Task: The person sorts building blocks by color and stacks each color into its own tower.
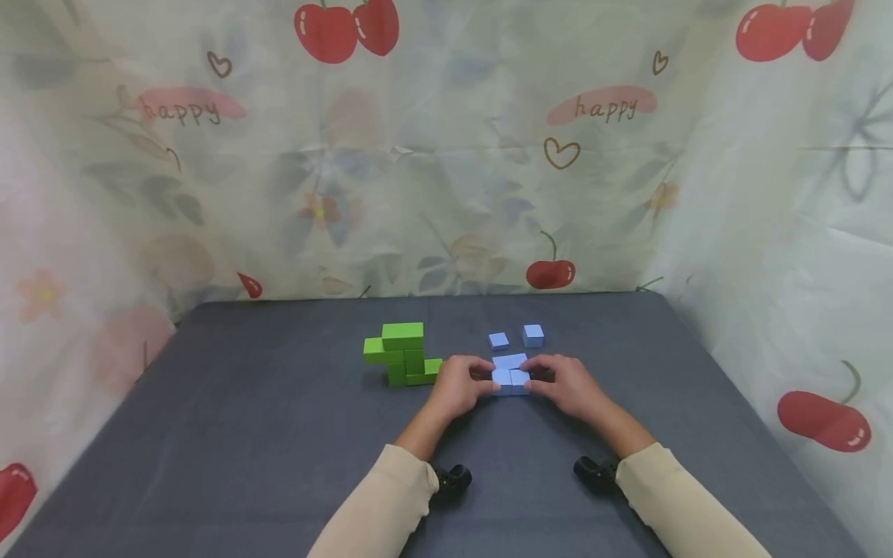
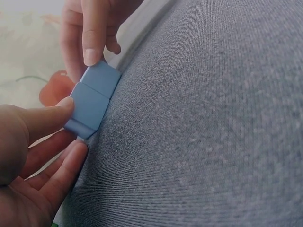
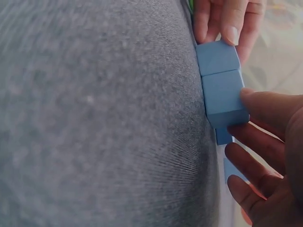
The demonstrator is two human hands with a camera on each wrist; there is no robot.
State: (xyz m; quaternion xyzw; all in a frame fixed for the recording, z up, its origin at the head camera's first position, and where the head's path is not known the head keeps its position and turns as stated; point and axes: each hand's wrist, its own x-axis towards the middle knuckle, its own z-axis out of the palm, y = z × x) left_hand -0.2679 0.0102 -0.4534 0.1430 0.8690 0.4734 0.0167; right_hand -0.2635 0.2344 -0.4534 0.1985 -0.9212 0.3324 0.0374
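Two light blue blocks lie side by side on the dark cloth, a left block and a right block. Behind them, slightly askew, is a longer blue block. My left hand holds the left block at its outer side, thumb toward the front and fingers farther back. From the opposite side my right hand grips the right block between thumb and fingers. In the right wrist view a narrow seam separates the two front blocks, whose edges nearly line up.
A stacked green block figure stands just left of my left hand. Farther back lie a flat blue block and a blue cube. A patterned curtain encloses the table at the back and sides.
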